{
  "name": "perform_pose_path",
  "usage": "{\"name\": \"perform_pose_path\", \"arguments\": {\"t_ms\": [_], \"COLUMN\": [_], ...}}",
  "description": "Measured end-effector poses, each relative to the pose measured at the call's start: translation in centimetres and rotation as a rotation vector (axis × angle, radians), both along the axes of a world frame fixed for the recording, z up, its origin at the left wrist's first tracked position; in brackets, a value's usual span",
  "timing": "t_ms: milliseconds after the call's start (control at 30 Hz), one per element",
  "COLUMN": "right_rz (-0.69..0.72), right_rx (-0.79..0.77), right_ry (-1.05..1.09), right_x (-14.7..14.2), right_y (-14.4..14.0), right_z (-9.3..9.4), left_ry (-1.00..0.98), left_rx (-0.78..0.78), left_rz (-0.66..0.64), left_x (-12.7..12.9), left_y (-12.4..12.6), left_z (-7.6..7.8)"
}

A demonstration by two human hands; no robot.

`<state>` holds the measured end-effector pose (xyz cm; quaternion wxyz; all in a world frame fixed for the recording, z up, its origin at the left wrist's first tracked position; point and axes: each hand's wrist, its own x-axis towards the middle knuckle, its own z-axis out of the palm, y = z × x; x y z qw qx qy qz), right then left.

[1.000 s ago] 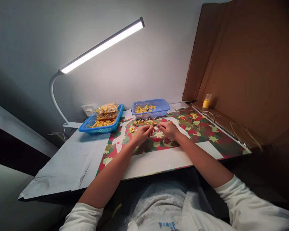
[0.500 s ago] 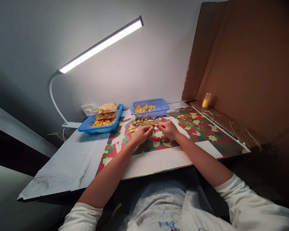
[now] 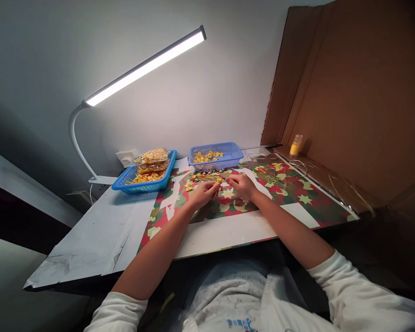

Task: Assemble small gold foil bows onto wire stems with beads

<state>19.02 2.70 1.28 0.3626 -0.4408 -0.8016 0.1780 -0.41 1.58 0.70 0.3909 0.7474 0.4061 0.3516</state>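
Both hands rest on the patterned paper (red, green, yellow stars) that covers the right part of the surface.

Left hand: fingers curled, fingertips pinched together on a small gold piece; the piece is too small to identify.

Right hand: fingers bent toward the left hand, fingertips just beside the same gold piece. Whether its grip is closed on the piece cannot be told.

The two hands nearly meet at centre, just near of a loose pile of gold pieces lying on the paper.

Far of the pile: small blue basket holding more gold pieces. To its left: larger blue basket holding clear bags of gold pieces.

Far left: desk lamp, lit, arm slanting over the baskets.

Right side: cardboard panel standing upright. Small yellow bottle at its foot. Thin gold wire loops along the right edge.
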Motion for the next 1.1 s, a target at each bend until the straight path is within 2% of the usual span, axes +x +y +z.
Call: {"name": "perform_pose_path", "arguments": {"t_ms": [267,833,967,1100], "right_rz": [-0.018,-0.093,-0.097,-0.143], "right_rx": [-0.027,-0.038,-0.04,-0.042], "right_ry": [-0.084,-0.092,-0.07,0.003], "right_x": [-0.23,-0.48,-0.46,-0.18], "right_y": [-0.32,-0.27,-0.17,0.05], "right_z": [0.02,0.02,-0.14,-0.06], "left_ry": [0.074,0.083,-0.033,-0.239], "left_rx": [0.062,0.044,-0.071,-0.36], "left_rz": [0.001,0.019,0.0,0.04], "left_x": [0.06,0.22,0.2,0.29], "left_y": [-0.37,-0.65,-0.33,-0.06], "left_z": [0.43,0.84,0.49,0.43]}}
